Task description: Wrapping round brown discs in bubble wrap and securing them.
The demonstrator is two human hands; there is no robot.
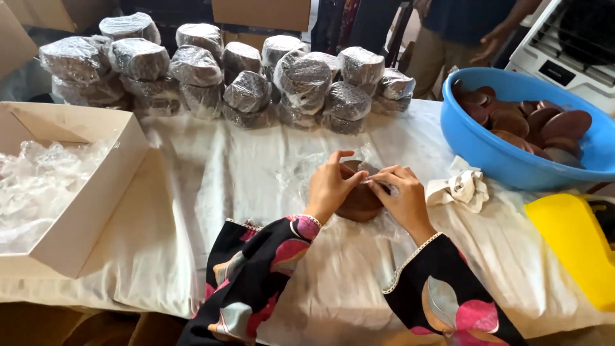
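I see one stack of round, dark brown discs (359,202) lying on a sheet of clear plastic film (301,173) near the middle of the white cloth-covered table (211,186), and both of my hands are on it. My left hand (330,186) rests against the left side of the stack with its fingers curled and the fingertips pinching the film over the top; my right hand (402,195) meets it from the right, fingertips also pinched on the film, so both hands are closed on the wrap rather than spread flat. How many discs are in the stack I cannot tell, since my hands cover most of it. Just right of my right hand lies one crumpled white cloth (462,189). Beyond that stands one blue plastic basin (487,150) holding roughly ten loose brown discs (544,125); some overlap, so the count is approximate. One yellow plastic board (573,247) sits at the right edge, near the basin. Along the far side of the table I count about eighteen film-wrapped bundles of discs (246,90), piled two high in places. At the left stands one open white cardboard box (96,186) filled with crumpled clear film. One other person (461,32) stands behind the basin.
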